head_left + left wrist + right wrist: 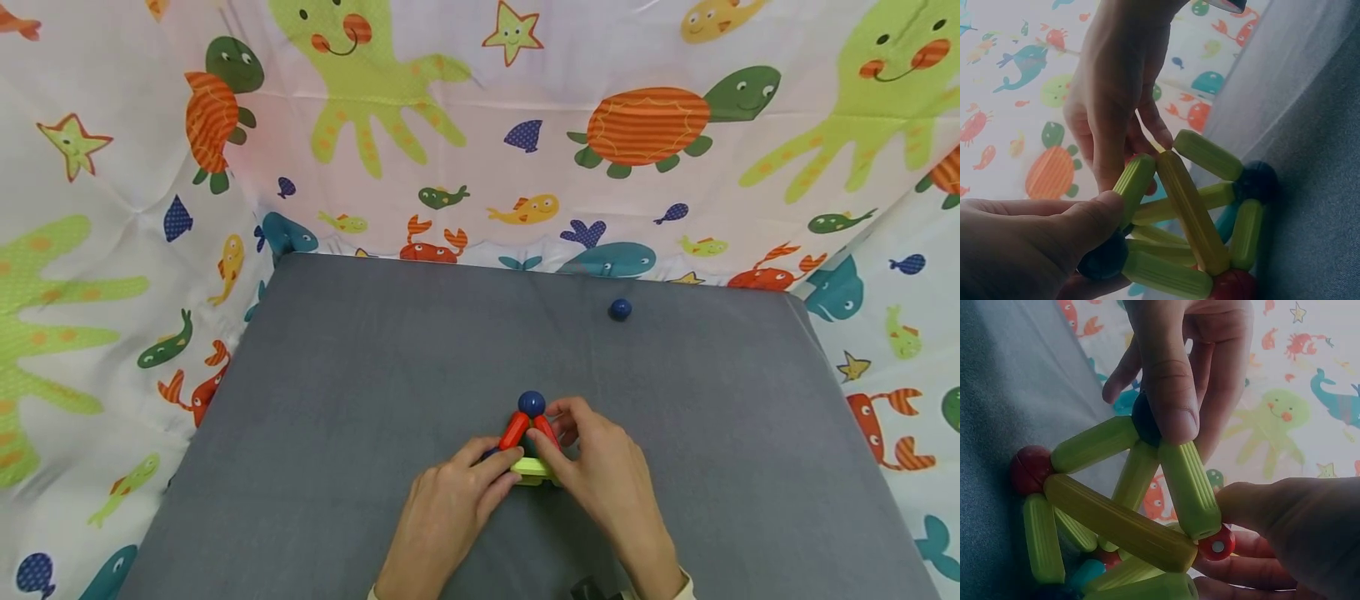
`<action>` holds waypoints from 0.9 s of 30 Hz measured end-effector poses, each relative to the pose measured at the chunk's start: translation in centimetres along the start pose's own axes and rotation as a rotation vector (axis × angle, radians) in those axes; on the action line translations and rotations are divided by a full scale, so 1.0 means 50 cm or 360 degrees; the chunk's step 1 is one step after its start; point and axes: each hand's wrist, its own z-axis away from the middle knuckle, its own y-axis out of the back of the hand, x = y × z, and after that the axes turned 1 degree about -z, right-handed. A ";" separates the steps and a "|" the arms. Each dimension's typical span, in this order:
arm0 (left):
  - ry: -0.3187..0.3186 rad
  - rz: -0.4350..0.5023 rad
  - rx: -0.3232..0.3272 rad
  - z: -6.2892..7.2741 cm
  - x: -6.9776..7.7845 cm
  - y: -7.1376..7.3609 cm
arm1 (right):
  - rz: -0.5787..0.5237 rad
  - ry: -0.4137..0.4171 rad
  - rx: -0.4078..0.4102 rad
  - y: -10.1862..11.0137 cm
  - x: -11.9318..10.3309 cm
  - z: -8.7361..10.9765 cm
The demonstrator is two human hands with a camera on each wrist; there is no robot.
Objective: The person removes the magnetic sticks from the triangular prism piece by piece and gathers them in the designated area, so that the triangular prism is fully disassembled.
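Observation:
A frame of magnetic building sticks and balls stands between the hands. In the head view, two red sticks [514,431] lean together beneath a blue ball [532,404]; a yellow-green stick [531,467] lies at the near side. Green sticks [1166,275], a yellow stick [1191,212] and a red ball [1030,470] show from the wrists. My left hand [453,504] pinches a lower corner, its thumb over a dark blue ball [1145,419] and the end of a green stick [1190,487]. With thumb and fingers, my right hand [611,467] holds the right-hand red stick [1216,542], mostly hidden from its wrist.
A loose blue ball [619,309] lies near the back edge of the grey table [337,367]. Cloth [480,200] printed with sea animals hangs behind and at both sides. By my right wrist, a small black object [587,589] shows at the near edge.

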 end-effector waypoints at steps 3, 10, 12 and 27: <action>0.0006 0.0000 -0.0008 0.001 -0.001 0.000 | -0.0005 -0.0008 -0.0001 -0.001 -0.001 0.000; 0.0006 0.0034 -0.0030 0.003 -0.003 0.000 | 0.0005 -0.0015 -0.0018 -0.001 0.008 0.002; 0.0004 0.0027 -0.0037 0.002 -0.003 0.001 | 0.0019 -0.0002 -0.0001 0.000 0.011 0.000; -0.0016 0.0030 -0.0016 -0.002 -0.005 0.003 | 0.0081 0.0094 0.0069 -0.002 0.021 -0.011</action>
